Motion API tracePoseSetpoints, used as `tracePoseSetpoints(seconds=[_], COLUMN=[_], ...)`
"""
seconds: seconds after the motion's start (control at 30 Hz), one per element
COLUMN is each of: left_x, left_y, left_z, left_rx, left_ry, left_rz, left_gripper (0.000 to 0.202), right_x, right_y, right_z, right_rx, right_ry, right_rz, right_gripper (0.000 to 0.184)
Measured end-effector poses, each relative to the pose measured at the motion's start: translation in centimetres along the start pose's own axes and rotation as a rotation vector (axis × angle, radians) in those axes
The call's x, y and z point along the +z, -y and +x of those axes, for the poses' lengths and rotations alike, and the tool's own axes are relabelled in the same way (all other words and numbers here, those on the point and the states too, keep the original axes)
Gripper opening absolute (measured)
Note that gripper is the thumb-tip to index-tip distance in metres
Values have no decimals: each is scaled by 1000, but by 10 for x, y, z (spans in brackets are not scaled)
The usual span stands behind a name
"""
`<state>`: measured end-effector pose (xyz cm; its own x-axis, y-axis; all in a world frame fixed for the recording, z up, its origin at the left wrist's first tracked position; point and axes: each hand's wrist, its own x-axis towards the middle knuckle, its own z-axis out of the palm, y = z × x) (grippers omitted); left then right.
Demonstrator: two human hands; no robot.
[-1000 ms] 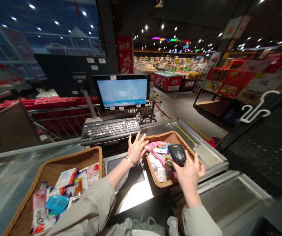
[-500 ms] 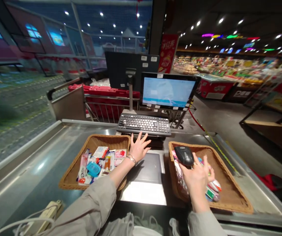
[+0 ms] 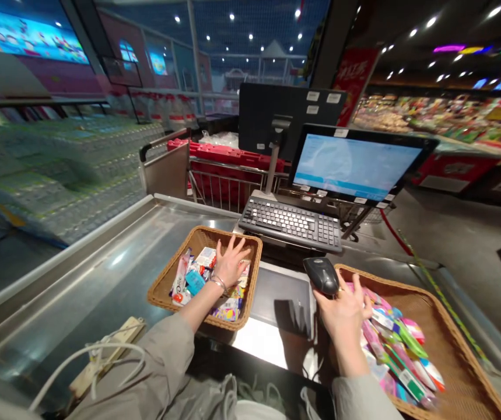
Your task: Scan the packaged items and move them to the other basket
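A: Leftmost on the grey metal desk [image 3: 84, 297]?

B: Brown woven left basket [image 3: 251, 283], rectangular. In it, a glossy blue plastic pack [image 3: 195, 282], a small white-and-red carton [image 3: 207, 256] and purple-and-yellow foil packets [image 3: 228, 309].

A: Left hand [image 3: 231, 263]?

B: Over that basket, back upward, fingers fanned apart, nothing seen in its grasp. Key relation: blue pack lies left of it and a little toward the desk's near edge; carton just to its left. Of the two hands, plainly the nearer. Contact with packets below: cannot tell.

A: Moving right?

B: Dark grey flat plate [image 3: 279, 289] set in the desk, between the baskets. At its right, a black plastic handheld scanner [image 3: 321, 275], clamped in the right hand [image 3: 342, 309]. Scanner's long axis slants from that hand, broad head leftward and toward the far side.

A: Far right?

B: Brown woven right basket [image 3: 460, 344]. Slim, brightly coloured packs [image 3: 410, 337] inside, long axes mostly running upper left to lower right. Right hand nearer to these.

A: Poorly seen?

B: Left hand and forearm cover some packets; right hand hides the scanner's grip and part of the right basket's left side. That basket runs off the bottom of the view. Most print too small to read.
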<state>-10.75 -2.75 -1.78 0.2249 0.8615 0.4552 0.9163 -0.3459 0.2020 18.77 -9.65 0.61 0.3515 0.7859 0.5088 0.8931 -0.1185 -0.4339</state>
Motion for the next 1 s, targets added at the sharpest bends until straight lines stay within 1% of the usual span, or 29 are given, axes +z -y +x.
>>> tracePoseSetpoints(seconds=[0.17, 0.27, 0.43, 0.57, 0.63, 0.7, 0.83, 0.93, 1.0], left_x=[-6, -8, -4, 12, 24, 36, 57, 67, 71], left_y=[37, 59, 86, 98, 101, 104, 110, 114, 116], left_z=[-14, -20, -27, -30, -30, -30, -29, -26, -24], left_rx=[-53, -101, -231, -370, -459, -512, -588, -627, -652], left_ry=[40, 68, 123, 158, 218, 272, 391, 434, 466], left_rz=[66, 117, 192, 258, 299, 314, 355, 345, 341], left_gripper=[34, 35, 44, 59, 72, 82, 85, 83, 82], right_x=[14, 19, 24, 28, 30, 32, 32, 30, 29], right_y=[11, 16, 21, 23, 22, 22, 23, 24, 22], right_z=[0, -1, -6, -9, -9, -10, -10, -11, -11], right_rx=[-9, -28, -48, -61, -65, -74, -75, -83, -72], right_ry=[53, 58, 78, 85, 72, 56, 17, 19, -6], right_rz=[25, 25, 43, 40, 45, 54, 60, 59, 61], right_gripper=[49, 52, 50, 46, 46, 48, 49, 50, 49])
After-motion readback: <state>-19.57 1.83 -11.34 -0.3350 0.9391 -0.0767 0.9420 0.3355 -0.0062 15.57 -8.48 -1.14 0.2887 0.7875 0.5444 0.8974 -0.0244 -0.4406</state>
